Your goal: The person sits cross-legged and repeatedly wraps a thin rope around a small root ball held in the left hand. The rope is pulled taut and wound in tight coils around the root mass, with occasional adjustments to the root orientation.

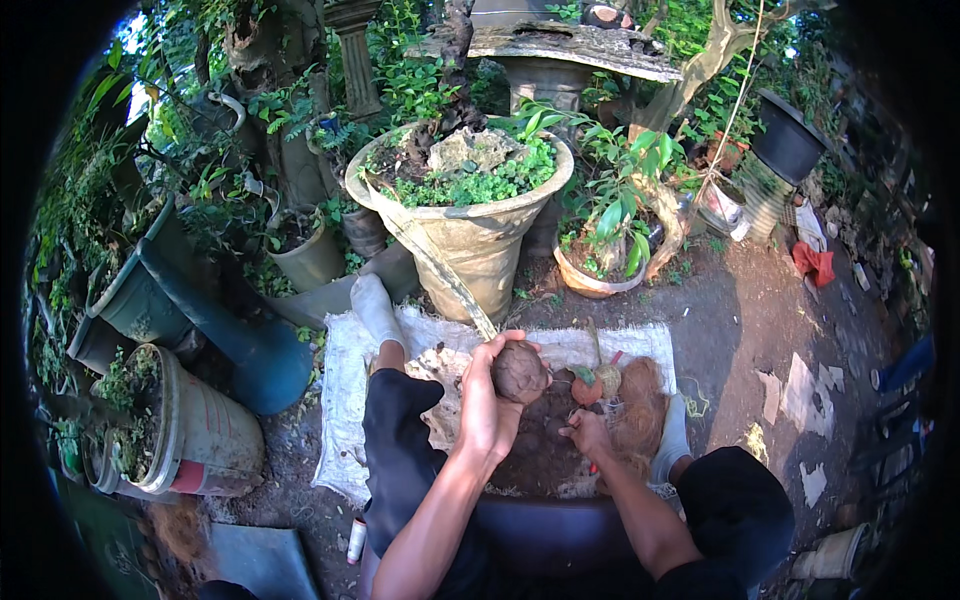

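Note:
My left hand (487, 397) is wrapped around a rounded, cracked brown ball of soil (520, 372), raised above a white woven sack (341, 420). A long mottled leaf or stem (435, 262) runs from behind the ball up towards the big pot's rim; its lower end is hidden. My right hand (589, 433) has curled fingers low over dark, lumpy soil (536, 457); whether it pinches anything is unclear. Beside it lie a reddish ball (586, 390), a yellowish ball of twine (609, 380) and brown coconut fibre (637, 420). A small red object (593, 469) shows under my right wrist.
A large planter (480, 255) stands beyond the sack, with a shallow potted plant (596, 277) to its right. Buckets (217, 420) and a blue-green chair-like object (255, 360) crowd the left. A thread spool (357, 540) lies by my left leg. Paper scraps (806, 397) litter the right ground.

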Demonstrator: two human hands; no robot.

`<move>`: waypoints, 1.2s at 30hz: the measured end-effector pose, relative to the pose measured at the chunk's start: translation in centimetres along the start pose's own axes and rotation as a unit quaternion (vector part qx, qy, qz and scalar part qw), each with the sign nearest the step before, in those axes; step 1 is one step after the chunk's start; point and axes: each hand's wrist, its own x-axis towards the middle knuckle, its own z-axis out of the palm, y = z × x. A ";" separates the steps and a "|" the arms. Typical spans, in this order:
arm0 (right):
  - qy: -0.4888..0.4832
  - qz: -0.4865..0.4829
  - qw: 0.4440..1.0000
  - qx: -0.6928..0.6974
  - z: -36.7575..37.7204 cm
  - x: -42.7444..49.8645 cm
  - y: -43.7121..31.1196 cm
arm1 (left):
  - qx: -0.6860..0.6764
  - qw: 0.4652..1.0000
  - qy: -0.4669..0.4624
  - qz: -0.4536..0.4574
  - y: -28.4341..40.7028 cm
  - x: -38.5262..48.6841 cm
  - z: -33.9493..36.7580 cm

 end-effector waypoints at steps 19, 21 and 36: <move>-0.301 -0.239 0.917 0.107 -23.6 -0.1 -21.5 | 0.019 0.999 -0.038 -0.004 0.9 -0.4 0.3; -0.349 -0.242 0.896 0.130 -25.9 -1.9 -23.1 | 0.035 0.998 -0.041 -0.014 0.9 -0.4 0.6; -0.237 -0.220 0.922 0.213 -28.0 -9.6 -21.2 | 0.225 0.957 -0.180 -0.039 -2.8 -1.8 1.9</move>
